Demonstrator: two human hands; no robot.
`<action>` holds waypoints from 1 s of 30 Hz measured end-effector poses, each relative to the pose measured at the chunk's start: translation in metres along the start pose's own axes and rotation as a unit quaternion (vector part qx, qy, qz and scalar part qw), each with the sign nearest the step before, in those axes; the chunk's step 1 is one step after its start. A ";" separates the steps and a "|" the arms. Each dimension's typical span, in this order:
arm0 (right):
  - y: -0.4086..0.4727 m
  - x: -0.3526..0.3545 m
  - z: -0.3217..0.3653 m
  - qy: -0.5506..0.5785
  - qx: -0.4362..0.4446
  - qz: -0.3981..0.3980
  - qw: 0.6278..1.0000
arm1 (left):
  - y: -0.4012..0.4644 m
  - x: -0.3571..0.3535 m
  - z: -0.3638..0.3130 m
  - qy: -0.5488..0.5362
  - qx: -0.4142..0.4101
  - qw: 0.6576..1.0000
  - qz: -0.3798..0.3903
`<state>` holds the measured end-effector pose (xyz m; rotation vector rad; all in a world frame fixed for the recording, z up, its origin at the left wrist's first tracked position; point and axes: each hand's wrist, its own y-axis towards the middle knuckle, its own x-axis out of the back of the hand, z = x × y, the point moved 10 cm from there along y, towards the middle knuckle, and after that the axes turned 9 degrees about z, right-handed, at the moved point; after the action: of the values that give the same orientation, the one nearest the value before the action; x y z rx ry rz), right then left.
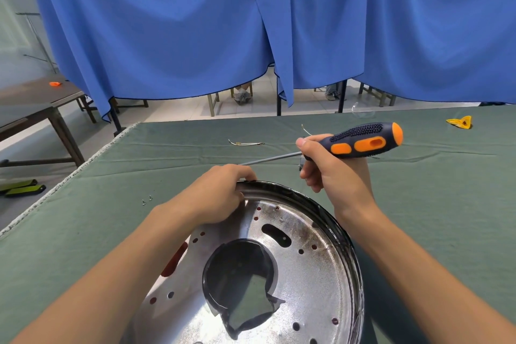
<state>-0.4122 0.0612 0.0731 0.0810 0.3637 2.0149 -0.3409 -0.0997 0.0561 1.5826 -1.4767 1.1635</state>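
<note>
Starting at the right fingers [308, 180]: they are clenched round the front of the handle with the thumb laid on top. So the right hand [335, 179] has a firm hold of the long screwdriver with the ribbed dark blue and orange handle [363, 140].

We read its long axis as nearly level and running across us. The orange butt is out to the right, and the grey steel shaft points left, dipping a little toward the left hand [220, 193]. The tip we cannot make out; it ends at or behind those knuckles.

The left fingers [243, 176] are curled over the far rim of the round shiny metal plate with the big centre hole and the small punched holes [307, 234], gripping it. The plate sits right in front of us on the green cloth-covered desk [432, 190]. It lies below the tool and on our side of it.

The right hand hovers just past that far rim with the wrist cocked up, the forearm crossing the plate's right edge. To reach the plate's face, we judge the tip must swing down and back toward us. That is the right hand's job, since the left is busy steadying.

Further out, two small silver screws [146, 200] lie on the cloth to the left, well apart from both hands.
</note>
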 end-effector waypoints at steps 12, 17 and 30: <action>0.000 -0.002 -0.001 -0.005 -0.004 0.005 1.000 | 0.000 0.001 0.003 -0.003 0.011 1.000 -0.010; 0.000 -0.002 0.000 -0.001 -0.003 0.006 1.000 | -0.001 0.004 0.005 -0.007 0.013 1.000 -0.016; 0.001 -0.001 -0.003 0.001 -0.004 0.007 1.000 | 0.000 0.003 0.003 0.007 0.002 1.000 -0.016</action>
<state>-0.4132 0.0591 0.0703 0.0773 0.3577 2.0305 -0.3410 -0.1040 0.0578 1.5909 -1.4357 1.1583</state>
